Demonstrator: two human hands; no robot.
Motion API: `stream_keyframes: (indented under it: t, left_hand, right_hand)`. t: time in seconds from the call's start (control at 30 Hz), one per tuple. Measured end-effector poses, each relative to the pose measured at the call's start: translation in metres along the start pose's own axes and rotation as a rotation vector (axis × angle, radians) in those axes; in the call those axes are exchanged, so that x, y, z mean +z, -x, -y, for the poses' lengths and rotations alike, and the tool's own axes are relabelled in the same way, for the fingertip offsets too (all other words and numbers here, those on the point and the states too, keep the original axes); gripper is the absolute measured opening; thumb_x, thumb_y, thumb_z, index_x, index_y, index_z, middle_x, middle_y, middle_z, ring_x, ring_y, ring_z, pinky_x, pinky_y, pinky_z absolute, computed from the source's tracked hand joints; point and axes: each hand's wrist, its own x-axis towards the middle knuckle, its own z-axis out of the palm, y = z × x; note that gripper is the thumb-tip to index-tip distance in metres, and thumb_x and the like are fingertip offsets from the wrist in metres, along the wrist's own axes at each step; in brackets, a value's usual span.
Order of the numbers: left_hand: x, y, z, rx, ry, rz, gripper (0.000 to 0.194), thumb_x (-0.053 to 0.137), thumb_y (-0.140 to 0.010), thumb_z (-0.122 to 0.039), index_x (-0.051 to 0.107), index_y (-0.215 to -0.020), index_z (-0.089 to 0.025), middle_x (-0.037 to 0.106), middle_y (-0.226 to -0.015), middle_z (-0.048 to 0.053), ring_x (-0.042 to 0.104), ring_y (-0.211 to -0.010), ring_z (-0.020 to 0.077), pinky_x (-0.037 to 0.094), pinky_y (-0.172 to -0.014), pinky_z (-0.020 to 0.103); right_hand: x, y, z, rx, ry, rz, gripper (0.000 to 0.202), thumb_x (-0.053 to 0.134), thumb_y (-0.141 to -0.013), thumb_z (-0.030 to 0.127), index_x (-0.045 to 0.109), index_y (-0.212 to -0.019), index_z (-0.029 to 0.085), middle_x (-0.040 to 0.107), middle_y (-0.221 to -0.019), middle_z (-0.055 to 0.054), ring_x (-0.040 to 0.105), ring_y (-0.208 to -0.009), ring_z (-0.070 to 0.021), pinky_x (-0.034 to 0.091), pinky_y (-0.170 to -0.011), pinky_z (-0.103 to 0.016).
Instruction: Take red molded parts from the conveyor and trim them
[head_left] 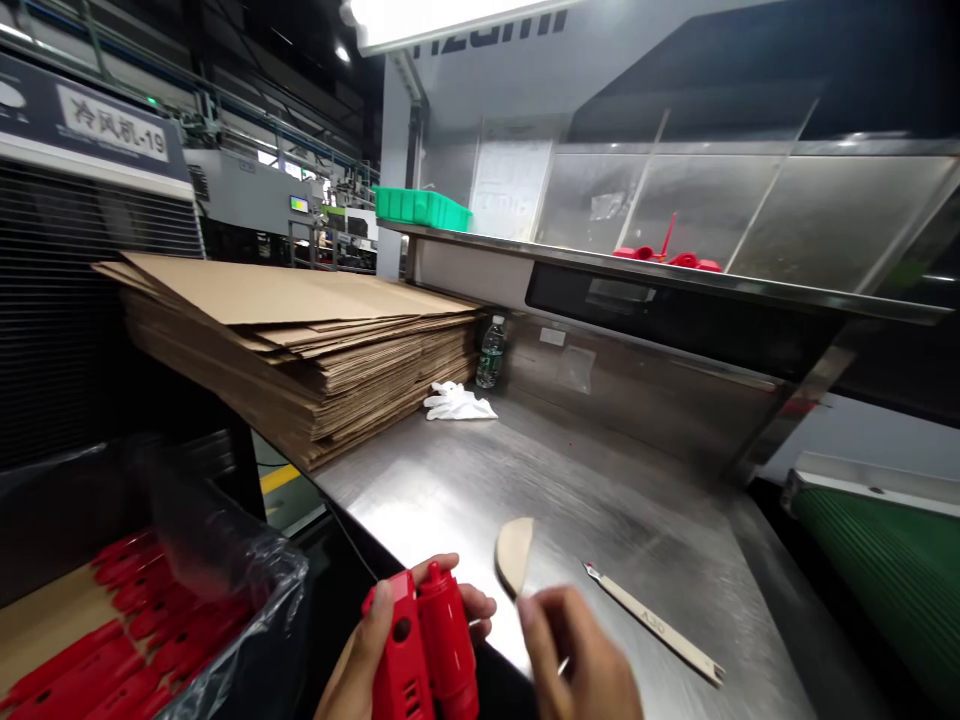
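My left hand [375,650] grips a red plastic moulded part [424,645] at the near edge of the steel table [600,510]. My right hand [577,655] is just right of it, fingers pinched on a thin tool with a rounded tan blade [514,553] that sticks up above the table. A flat wooden-handled knife [652,622] lies on the table to the right of that hand.
A tall stack of flat cardboard sheets [300,350] fills the table's left. White gloves [457,403] and a water bottle [490,353] sit near the back wall. A plastic-lined box of red parts [127,640] stands at lower left. More red parts [667,255] and a green bin [420,207] rest on the shelf.
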Motion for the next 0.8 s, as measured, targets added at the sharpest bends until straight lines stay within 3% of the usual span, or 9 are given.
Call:
stream_keyframes:
  t: [0.1, 0.2, 0.27, 0.37, 0.43, 0.5, 0.63, 0.7, 0.8]
  left_hand:
    - [0.001, 0.005, -0.004, 0.072, -0.039, 0.160, 0.065, 0.031, -0.094, -0.063, 0.068, -0.116, -0.013, 0.074, -0.093, 0.017, 0.070, -0.085, 0.0347, 0.056, -0.078, 0.050]
    - [0.003, 0.012, -0.009, 0.022, -0.095, 0.240, 0.076, 0.020, -0.093, -0.068, 0.066, -0.120, -0.014, 0.072, -0.093, 0.016, 0.069, -0.075, 0.0302, 0.055, -0.065, 0.043]
    - [0.000, 0.017, -0.012, -0.009, -0.147, 0.230, 0.082, 0.019, -0.091, -0.072, 0.065, -0.121, -0.011, 0.071, -0.094, 0.017, 0.068, -0.074, 0.0280, 0.053, -0.065, 0.039]
    - [-0.005, 0.019, -0.014, -0.028, -0.207, 0.214, 0.082, 0.019, -0.092, -0.072, 0.062, -0.123, -0.009, 0.071, -0.095, 0.018, 0.067, -0.075, 0.0274, 0.052, -0.067, 0.038]
    - [-0.008, 0.020, -0.014, -0.034, -0.221, 0.213, 0.078, 0.019, -0.093, -0.069, 0.060, -0.123, -0.010, 0.071, -0.096, 0.017, 0.067, -0.076, 0.0278, 0.051, -0.068, 0.039]
    - [-0.008, 0.020, -0.014, -0.035, -0.218, 0.212, 0.074, 0.020, -0.094, -0.067, 0.060, -0.121, -0.012, 0.071, -0.094, 0.016, 0.067, -0.075, 0.0278, 0.051, -0.068, 0.039]
    - [-0.002, 0.020, -0.013, -0.045, -0.193, 0.202, 0.074, 0.023, -0.093, -0.068, 0.064, -0.117, -0.012, 0.070, -0.089, 0.014, 0.067, -0.072, 0.0265, 0.051, -0.064, 0.037]
    - [0.002, 0.020, -0.011, -0.052, -0.206, 0.176, 0.074, 0.024, -0.093, -0.067, 0.065, -0.116, -0.011, 0.070, -0.087, 0.014, 0.067, -0.070, 0.0260, 0.051, -0.063, 0.037]
    - [0.005, 0.021, -0.004, -0.061, -0.265, 0.105, 0.068, 0.030, -0.093, -0.066, 0.064, -0.117, -0.012, 0.071, -0.087, 0.013, 0.067, -0.071, 0.0268, 0.052, -0.063, 0.037]
  right_hand:
    - [-0.006, -0.044, 0.009, 0.005, 0.431, -0.097, 0.049, 0.029, -0.094, 0.062, 0.049, -0.117, 0.023, 0.065, -0.109, -0.009, 0.065, -0.098, -0.0294, 0.050, -0.077, -0.042]
    - [0.006, -0.063, 0.022, -0.098, 0.569, -0.025, 0.040, 0.041, -0.095, 0.045, 0.060, -0.107, 0.012, 0.063, -0.106, -0.018, 0.064, -0.101, -0.0375, 0.052, -0.079, -0.049]
    - [0.017, -0.055, 0.026, -0.171, 0.634, -0.011, 0.037, 0.037, -0.097, 0.031, 0.063, -0.108, 0.008, 0.063, -0.103, -0.019, 0.064, -0.099, -0.0374, 0.052, -0.078, -0.048]
    - [0.029, -0.033, 0.020, -0.257, 0.691, -0.023, 0.050, 0.022, -0.093, 0.011, 0.050, -0.133, 0.001, 0.060, -0.116, -0.024, 0.059, -0.106, -0.0403, 0.049, -0.084, -0.053]
    - [0.031, -0.025, 0.009, -0.290, 0.678, -0.023, 0.052, 0.022, -0.094, 0.013, 0.042, -0.142, 0.005, 0.057, -0.124, -0.023, 0.055, -0.111, -0.0409, 0.046, -0.090, -0.056]
    - [0.027, -0.025, -0.003, -0.272, 0.621, -0.028, 0.048, 0.028, -0.097, 0.022, 0.045, -0.141, 0.011, 0.057, -0.120, -0.021, 0.057, -0.107, -0.0391, 0.046, -0.089, -0.055]
    - [0.007, -0.023, -0.024, -0.154, 0.375, -0.064, 0.044, 0.020, -0.101, 0.034, 0.056, -0.120, 0.017, 0.062, -0.103, -0.014, 0.065, -0.089, -0.0274, 0.052, -0.075, -0.041]
    - [0.000, -0.008, -0.030, -0.043, -0.052, -0.020, 0.047, 0.018, -0.101, 0.049, 0.054, -0.110, 0.020, 0.065, -0.082, -0.005, 0.065, -0.069, -0.0169, 0.052, -0.063, -0.029]
    - [0.003, 0.028, -0.028, 0.146, -0.835, -0.007, 0.042, 0.043, -0.093, 0.060, 0.049, -0.110, 0.021, 0.061, -0.060, 0.004, 0.057, -0.050, -0.0116, 0.047, -0.049, -0.021]
